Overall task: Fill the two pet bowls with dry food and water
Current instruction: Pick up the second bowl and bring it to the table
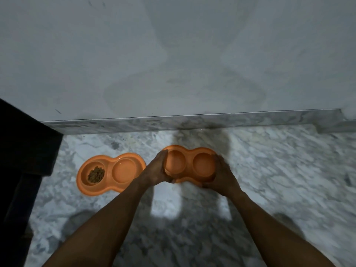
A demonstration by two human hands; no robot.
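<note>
Along the left edge of the frame stands a dark piece of furniture [25, 151], too dim to identify. Just right of it, at lower left of centre, an orange double pet bowl [110, 173] lies flat on the grey marbled floor [279, 170]; its left well holds a small heap of brown dry food [96, 174], while its right well looks bare, though a shallow layer of water would be hard to see in this light. In the middle of the frame both arms reach forward to a second orange double bowl [189, 164], which appears tilted toward the camera, both wells without food. The left hand [157, 170] is wrapped around its left end and the right hand [221, 175] around its right end, fingers curled under the rim. Behind, a marble skirting [250, 119] runs below a pale wall [173, 54] filling the upper frame.
</note>
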